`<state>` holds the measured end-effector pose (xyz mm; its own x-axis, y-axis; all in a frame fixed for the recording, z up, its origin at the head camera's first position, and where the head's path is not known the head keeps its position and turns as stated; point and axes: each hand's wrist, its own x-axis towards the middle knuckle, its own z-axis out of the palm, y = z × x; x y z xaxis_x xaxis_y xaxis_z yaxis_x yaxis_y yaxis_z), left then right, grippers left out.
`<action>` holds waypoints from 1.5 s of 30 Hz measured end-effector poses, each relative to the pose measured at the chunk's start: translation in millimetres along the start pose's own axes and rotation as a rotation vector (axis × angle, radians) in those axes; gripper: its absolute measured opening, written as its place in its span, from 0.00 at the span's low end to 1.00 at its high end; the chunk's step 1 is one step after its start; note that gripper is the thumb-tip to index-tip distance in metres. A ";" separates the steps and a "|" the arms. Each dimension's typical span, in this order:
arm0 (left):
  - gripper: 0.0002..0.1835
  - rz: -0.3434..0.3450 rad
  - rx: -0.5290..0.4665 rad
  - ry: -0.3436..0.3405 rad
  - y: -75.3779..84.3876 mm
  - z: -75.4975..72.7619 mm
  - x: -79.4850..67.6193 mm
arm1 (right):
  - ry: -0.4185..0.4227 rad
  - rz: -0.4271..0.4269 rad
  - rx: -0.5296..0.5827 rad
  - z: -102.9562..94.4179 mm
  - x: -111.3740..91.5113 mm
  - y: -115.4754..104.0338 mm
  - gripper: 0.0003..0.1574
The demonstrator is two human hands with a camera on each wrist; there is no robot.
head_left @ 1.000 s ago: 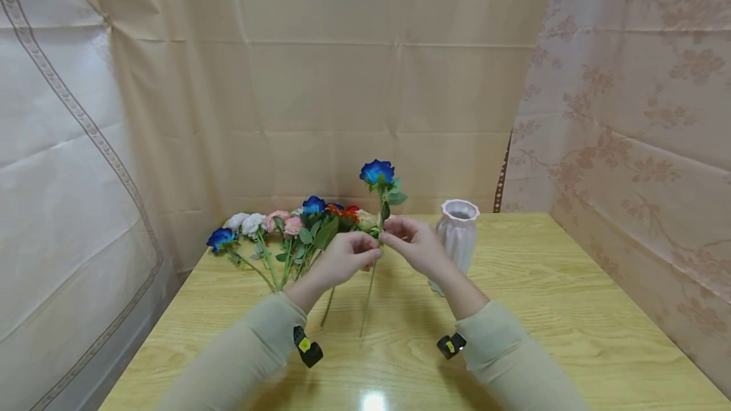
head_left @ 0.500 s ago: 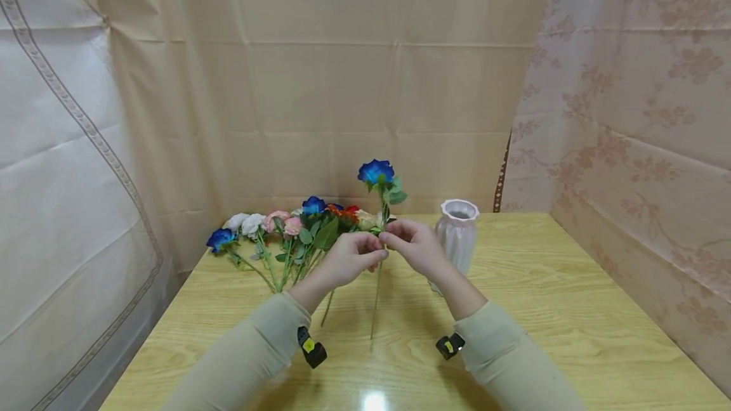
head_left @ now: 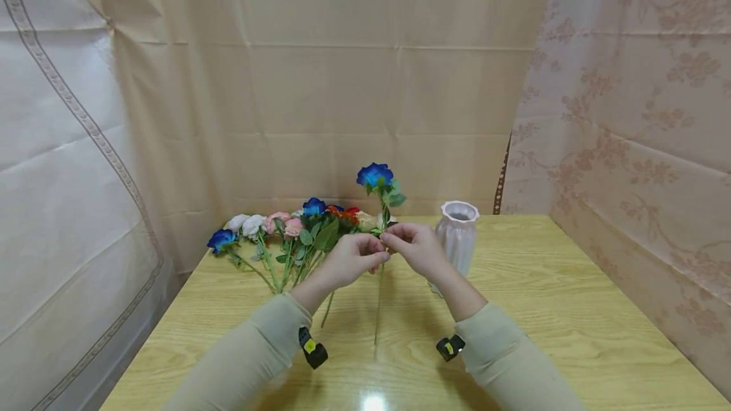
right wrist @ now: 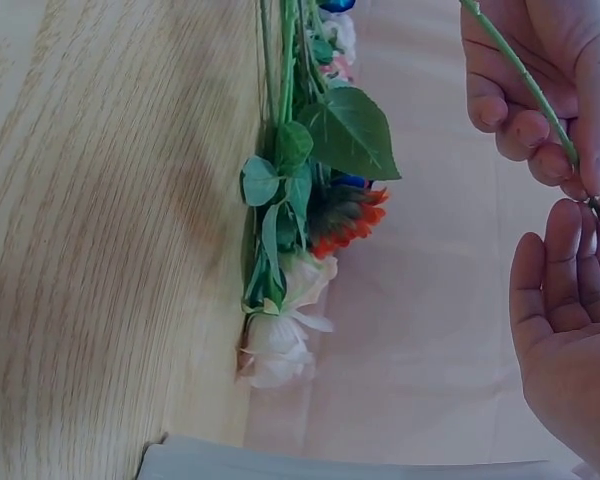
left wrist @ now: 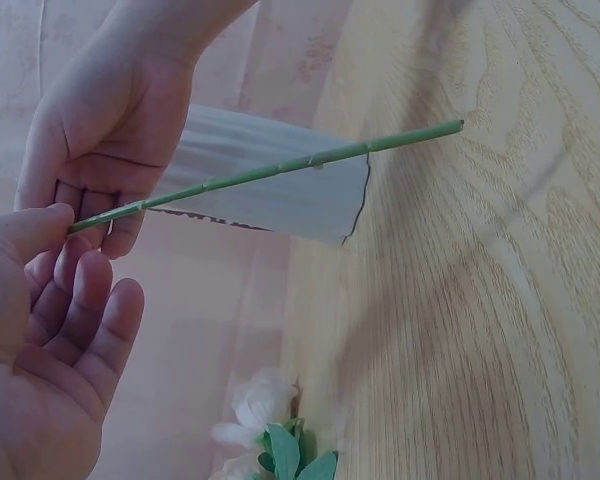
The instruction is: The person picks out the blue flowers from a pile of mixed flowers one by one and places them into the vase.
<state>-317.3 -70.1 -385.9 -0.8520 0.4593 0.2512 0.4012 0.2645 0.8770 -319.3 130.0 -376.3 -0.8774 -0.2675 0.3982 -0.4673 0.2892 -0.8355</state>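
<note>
A single blue rose (head_left: 374, 174) stands upright between my hands, its green stem (left wrist: 310, 160) reaching down toward the table. My left hand (head_left: 355, 260) pinches the stem between thumb and fingertips. Just above it on the stem, my right hand (head_left: 418, 250) pinches too, its fingertips close to the left ones. Below the bloom, green leaves (head_left: 395, 196) stick out to the right. In the right wrist view the bloom is out of frame; the stem (right wrist: 520, 70) runs along the left fingers to where both hands meet.
Behind my right hand stands a white fluted vase (head_left: 459, 233). To the left lies a pile of flowers: a blue rose (head_left: 221, 240), a white flower (head_left: 253, 226), a pink flower (head_left: 294, 227) and an orange flower (right wrist: 350, 225). Curtains (head_left: 320, 94) hang behind the wooden table (head_left: 542, 297).
The stem's lower end has swung to the right, so the rose now stands more vertical. My left hand has shifted slightly right; the right hand has barely moved.
</note>
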 end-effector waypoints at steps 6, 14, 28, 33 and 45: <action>0.09 -0.008 -0.002 -0.001 -0.4 -1.5 -0.8 | 0.005 0.011 0.010 -0.3 0.2 -0.3 0.12; 0.10 0.014 -0.023 0.007 -4.1 -7.2 -2.1 | 0.004 0.023 0.041 -0.9 -0.6 -1.9 0.14; 0.13 0.038 -0.005 0.027 -8.7 -20.8 -11.7 | 0.002 0.022 0.055 -5.9 0.0 -3.0 0.16; 0.12 0.048 0.055 0.077 -12.4 -22.5 -12.6 | 0.000 -0.008 0.054 -12.7 -0.1 -7.8 0.14; 0.12 0.068 0.095 0.137 -11.9 -22.5 -10.9 | 0.029 -0.049 0.060 -34.1 4.4 -18.6 0.14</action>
<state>-320.4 -97.3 -389.9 -0.8573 0.3607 0.3674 0.4836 0.3191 0.8151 -318.1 154.8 -346.1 -0.8569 -0.2530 0.4492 -0.5032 0.2210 -0.8354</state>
